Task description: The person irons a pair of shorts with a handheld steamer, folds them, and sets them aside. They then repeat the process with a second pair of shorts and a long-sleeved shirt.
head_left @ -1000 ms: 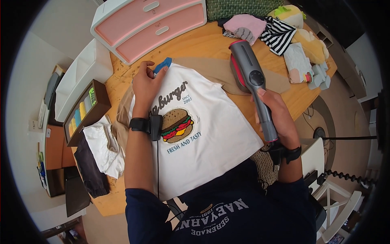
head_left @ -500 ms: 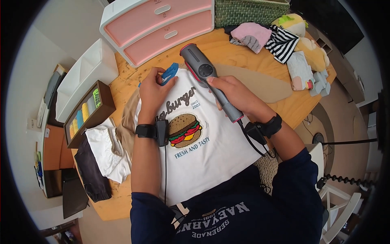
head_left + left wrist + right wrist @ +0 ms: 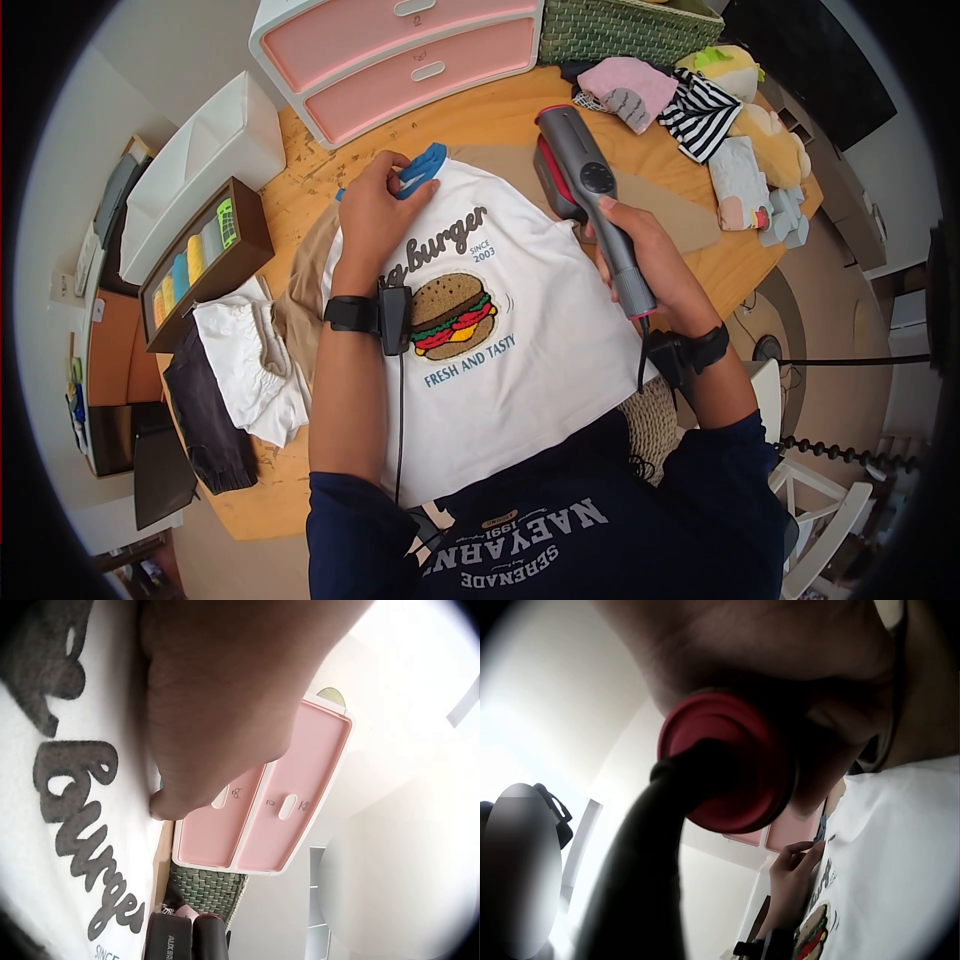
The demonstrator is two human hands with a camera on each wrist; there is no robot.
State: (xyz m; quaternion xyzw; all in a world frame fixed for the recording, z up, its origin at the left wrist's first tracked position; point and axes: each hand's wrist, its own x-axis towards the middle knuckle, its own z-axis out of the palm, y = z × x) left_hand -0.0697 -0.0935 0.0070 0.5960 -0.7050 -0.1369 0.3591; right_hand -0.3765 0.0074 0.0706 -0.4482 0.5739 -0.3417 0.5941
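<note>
A white shirt point(image 3: 550, 330) with a burger print, a blue collar point(image 3: 424, 168) and beige sleeves point(image 3: 640, 205) lies spread over the table in the head view. My left hand point(image 3: 378, 215) pinches the collar at its left part, with fingers and thumb at the cloth. My right hand point(image 3: 650, 262) grips the handle of a dark grey and red handheld garment steamer point(image 3: 578, 150), its head above the right shoulder and sleeve. In the right wrist view the steamer's red handle end point(image 3: 724, 765) shows with its black cord point(image 3: 637, 862). My left hand hides part of the lettering.
Pink drawers point(image 3: 400, 75) and a green woven basket point(image 3: 625, 38) stand at the back. Folded clothes and a plush toy point(image 3: 770, 140) sit at the right. On the left are a white bin point(image 3: 205, 175), a brown box point(image 3: 255, 220) of rolled cloths, white trousers point(image 3: 240, 345) and dark trousers point(image 3: 205, 410).
My right hand swung the steamer left toward the collar, then back right over the shoulder and sleeve. My left hand stays at the collar, which now stands more raised.
</note>
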